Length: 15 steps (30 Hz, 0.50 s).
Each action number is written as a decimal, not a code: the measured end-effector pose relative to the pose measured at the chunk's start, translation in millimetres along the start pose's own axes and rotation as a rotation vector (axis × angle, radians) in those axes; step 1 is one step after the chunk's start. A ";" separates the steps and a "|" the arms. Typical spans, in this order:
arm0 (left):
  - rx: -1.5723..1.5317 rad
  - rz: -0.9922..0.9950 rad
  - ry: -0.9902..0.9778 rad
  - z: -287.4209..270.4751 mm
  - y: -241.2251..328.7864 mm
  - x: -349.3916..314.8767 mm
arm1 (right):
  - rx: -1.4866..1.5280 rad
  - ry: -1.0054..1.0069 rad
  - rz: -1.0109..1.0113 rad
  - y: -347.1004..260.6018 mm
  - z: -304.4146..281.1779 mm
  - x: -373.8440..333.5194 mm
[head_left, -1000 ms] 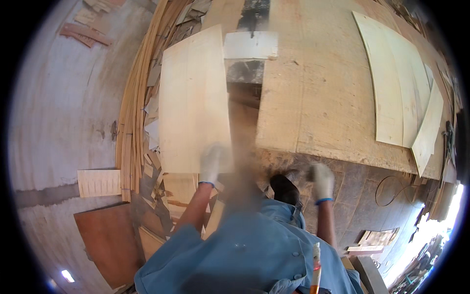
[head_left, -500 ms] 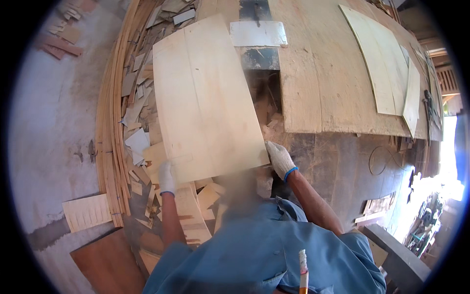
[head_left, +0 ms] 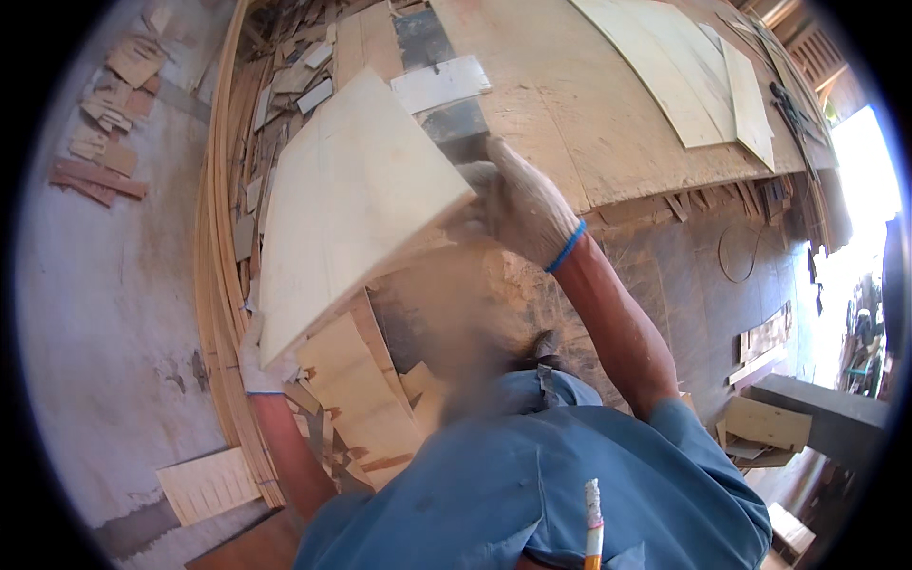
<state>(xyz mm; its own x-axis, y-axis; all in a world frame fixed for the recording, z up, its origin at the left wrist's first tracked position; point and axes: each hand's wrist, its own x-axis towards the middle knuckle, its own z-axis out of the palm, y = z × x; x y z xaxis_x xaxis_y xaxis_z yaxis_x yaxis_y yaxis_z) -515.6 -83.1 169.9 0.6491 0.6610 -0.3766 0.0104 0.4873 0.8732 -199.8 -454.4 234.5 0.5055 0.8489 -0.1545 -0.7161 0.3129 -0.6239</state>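
A pale plywood sheet [head_left: 351, 190] is held up and tilted in front of me, its right corner raised. Both my hands wear white knit gloves with blue cuffs. My right hand [head_left: 521, 204] closes on the sheet's right corner, its fingers partly hidden and slightly blurred. At the near left corner my left hand [head_left: 256, 366] grips the edge, most of its fingers hidden by the sheet. Beyond the sheet a white rectangular plate [head_left: 440, 84] lies on a dark strip in the large wooden worktable [head_left: 532, 104].
Long thin wood strips [head_left: 223, 256] run along the left. Plywood offcuts [head_left: 351, 366] lie below the sheet. More pale panels [head_left: 665, 66] rest on the table at far right. A grey beam [head_left: 826, 408] stands at right. A cigarette [head_left: 594, 522] shows at the bottom.
The sheet has swung left and tilted, its right corner lifted. My right hand has risen with that corner, and my left hand has moved left and slightly down. The view has shifted.
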 end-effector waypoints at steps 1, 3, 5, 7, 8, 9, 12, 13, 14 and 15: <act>-0.011 -0.004 0.009 7.6 13.2 -4.3 | 0.001 -0.008 0.010 -4.1 3.6 2.1; 0.006 -0.032 0.000 20.4 29.7 -4.3 | -0.004 -0.018 0.030 -9.1 11.7 5.6; 0.031 0.003 0.146 51.2 46.0 -14.8 | -0.065 0.018 -0.111 -13.8 19.1 -0.3; 0.084 0.044 0.195 46.9 55.9 -7.2 | -0.051 -0.021 -0.115 -20.8 18.7 -2.0; 0.134 0.070 0.142 43.6 59.0 -6.2 | -0.038 -0.047 -0.118 -21.8 16.1 -1.0; 0.182 0.092 0.088 41.2 60.9 -5.7 | -0.026 -0.070 -0.118 -23.1 12.0 -0.2; 0.147 0.029 -0.010 34.9 70.6 1.3 | -0.017 -0.102 -0.088 -27.3 11.2 -2.9; 0.125 0.029 -0.040 34.3 72.0 0.0 | -0.018 -0.106 -0.075 -29.7 12.6 -4.1; 0.102 0.030 -0.070 34.3 73.7 -1.8 | -0.020 -0.108 -0.082 -31.9 15.0 -5.8; 0.079 0.028 -0.099 34.1 73.4 -3.5 | -0.022 -0.107 -0.086 -33.2 18.0 -8.2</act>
<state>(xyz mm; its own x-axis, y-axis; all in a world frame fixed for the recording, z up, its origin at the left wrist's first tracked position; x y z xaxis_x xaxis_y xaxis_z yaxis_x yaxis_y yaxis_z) -491.2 -69.0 245.9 0.7220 0.6119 -0.3230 0.0489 0.4206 0.9059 -188.9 -464.1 270.2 0.5095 0.8603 -0.0183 -0.6611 0.3777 -0.6483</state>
